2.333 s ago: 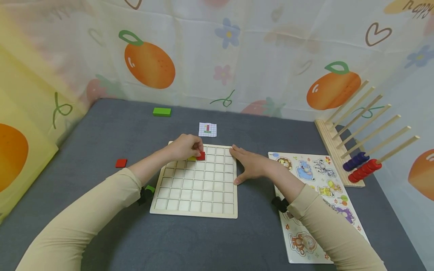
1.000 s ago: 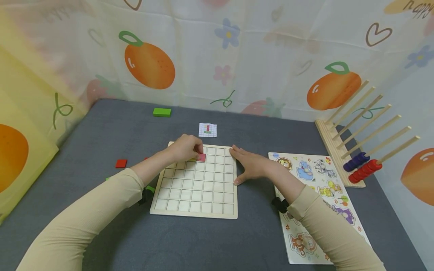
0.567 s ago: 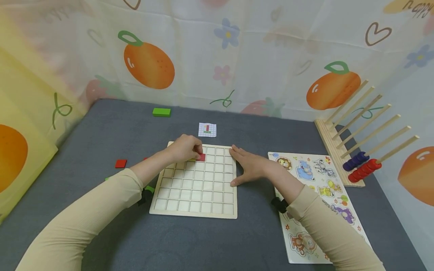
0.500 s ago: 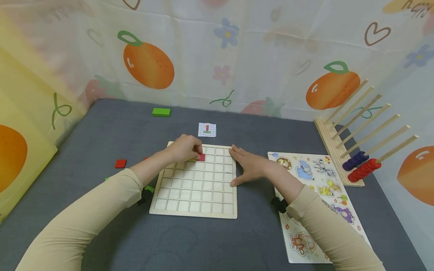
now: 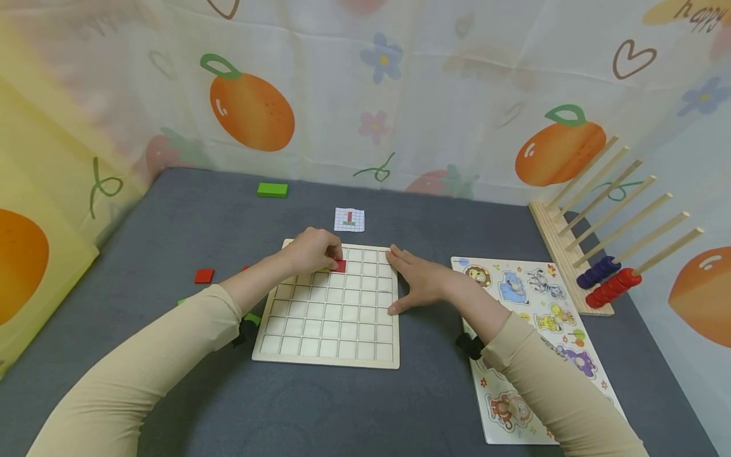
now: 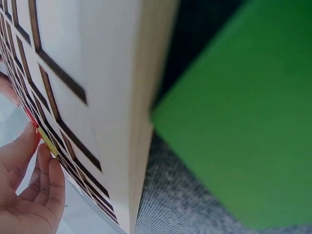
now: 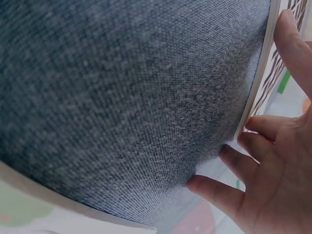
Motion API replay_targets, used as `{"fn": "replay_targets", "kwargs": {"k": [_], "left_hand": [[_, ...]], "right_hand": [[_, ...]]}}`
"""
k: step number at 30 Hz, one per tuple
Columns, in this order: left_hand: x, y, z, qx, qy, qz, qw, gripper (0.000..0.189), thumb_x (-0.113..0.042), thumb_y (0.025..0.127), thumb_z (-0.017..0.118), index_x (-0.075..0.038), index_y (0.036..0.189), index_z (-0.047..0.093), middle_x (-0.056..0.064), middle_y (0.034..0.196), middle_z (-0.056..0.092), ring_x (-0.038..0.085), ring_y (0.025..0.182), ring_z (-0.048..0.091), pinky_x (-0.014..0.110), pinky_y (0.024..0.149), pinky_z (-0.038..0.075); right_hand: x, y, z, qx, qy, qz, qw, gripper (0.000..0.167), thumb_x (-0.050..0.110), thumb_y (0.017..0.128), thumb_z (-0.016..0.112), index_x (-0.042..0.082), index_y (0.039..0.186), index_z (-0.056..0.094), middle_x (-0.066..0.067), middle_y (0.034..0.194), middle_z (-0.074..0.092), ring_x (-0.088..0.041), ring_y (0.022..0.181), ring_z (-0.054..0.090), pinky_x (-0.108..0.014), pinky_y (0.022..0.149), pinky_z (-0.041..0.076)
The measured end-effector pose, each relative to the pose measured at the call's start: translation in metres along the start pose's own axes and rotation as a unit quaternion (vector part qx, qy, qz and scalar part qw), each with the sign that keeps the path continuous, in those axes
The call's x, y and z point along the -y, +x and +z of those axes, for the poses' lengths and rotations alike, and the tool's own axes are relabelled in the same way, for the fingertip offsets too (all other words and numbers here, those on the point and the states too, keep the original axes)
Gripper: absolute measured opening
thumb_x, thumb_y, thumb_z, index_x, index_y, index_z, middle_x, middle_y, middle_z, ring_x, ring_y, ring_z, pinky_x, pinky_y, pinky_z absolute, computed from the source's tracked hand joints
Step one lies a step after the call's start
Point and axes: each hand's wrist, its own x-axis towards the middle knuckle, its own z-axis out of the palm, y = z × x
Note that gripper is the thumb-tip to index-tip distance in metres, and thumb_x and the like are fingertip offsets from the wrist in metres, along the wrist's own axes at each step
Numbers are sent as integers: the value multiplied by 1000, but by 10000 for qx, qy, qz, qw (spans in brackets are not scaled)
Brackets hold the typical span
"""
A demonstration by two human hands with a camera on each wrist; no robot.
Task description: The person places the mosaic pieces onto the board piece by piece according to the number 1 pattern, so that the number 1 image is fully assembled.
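The left hand (image 5: pixel 311 249) pinches a small red tile (image 5: pixel 341 266) at the upper part of a pale wooden grid board (image 5: pixel 331 330). Beside that tile, partly hidden under the fingers, is a yellow tile (image 5: pixel 323 270). In the left wrist view the thumb tip meets the red edge, and other fingertips lie by the yellow tile (image 6: pixel 48 141). The right hand (image 5: pixel 422 277) is spread along the board's right edge, its thumb on the rim. In the right wrist view several fingertips (image 7: pixel 256 124) show at the board's side.
A gridded picture card (image 5: pixel 349 219) and a green block (image 5: pixel 272 190) lie behind the board. To the left are a red tile (image 5: pixel 204 276) and a green piece (image 5: pixel 253 318). An animal puzzle (image 5: pixel 537 304) lies under the right forearm, near a peg stand (image 5: pixel 565 254) with red and blue rings.
The red tile has moved slightly down and lies flatter on the board beside the yellow one. The right thumb has shifted slightly left onto the rim. The left hand has barely moved.
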Motion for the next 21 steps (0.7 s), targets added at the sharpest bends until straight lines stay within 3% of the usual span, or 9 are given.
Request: {"fn": "replay_targets", "kwargs": {"k": [4, 9, 15, 21], "left_hand": [[2, -3, -6, -34, -46, 58, 10000, 12, -10, 84, 76, -7, 95, 72, 7, 91, 73, 20, 87, 65, 36, 81, 53], [10, -16, -26, -253, -377, 6, 9990, 18, -9, 87, 73, -4, 104, 71, 9, 96, 71, 22, 90, 64, 39, 83, 52], [33, -40, -53, -504, -478, -302, 9971, 22, -12, 88, 73, -5, 109, 70, 9, 100, 71, 22, 92, 64, 39, 84, 51], [58, -68, -69, -521, -450, -598, 9958, 24, -15, 90, 72, -7, 112, 69, 11, 104, 73, 22, 94, 68, 39, 82, 53]], "right_hand": [[0, 0, 0, 17, 8, 32, 10000, 113, 54, 81, 74, 12, 160, 4, -9, 169, -6, -31, 157, 3, -53, 123, 20], [0, 2, 0, 29, 21, 73, 10000, 113, 55, 81, 74, 14, 160, 3, -7, 169, -6, -30, 157, 2, -52, 124, 20], [0, 1, -1, 7, 60, 149, 9999, 114, 55, 80, 75, 15, 160, 4, -5, 169, -6, -29, 157, 3, -53, 123, 21], [-1, 1, 0, 37, 91, 140, 9999, 114, 56, 80, 74, 16, 160, 4, -5, 169, -7, -30, 157, 2, -54, 123, 21]]}}
